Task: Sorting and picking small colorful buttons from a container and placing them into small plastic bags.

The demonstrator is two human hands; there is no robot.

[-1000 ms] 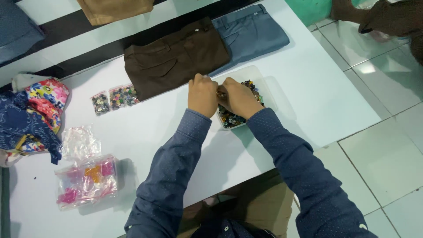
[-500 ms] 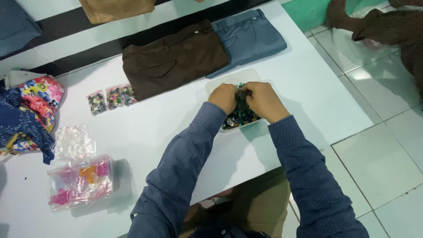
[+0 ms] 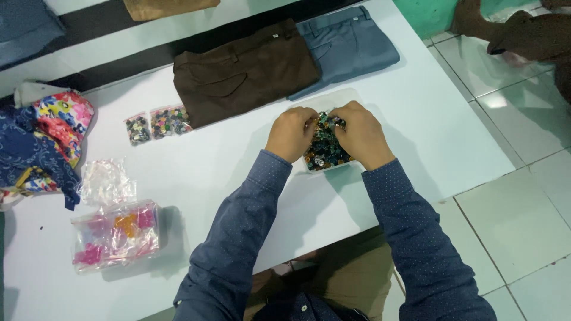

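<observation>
Both hands are closing in: left hand and right hand fingers pinching small, slippery, light buttons above tray; grip edges.

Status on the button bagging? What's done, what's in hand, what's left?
Done: two small filled bags lie beside the brown trousers. In hand: left hand and right hand meet over the tray of buttons. Left: the tray looks well filled; empty clear bags lie unused.

Both hands cover tray middle; grip on beads hidden; fingertips unseen.
</observation>
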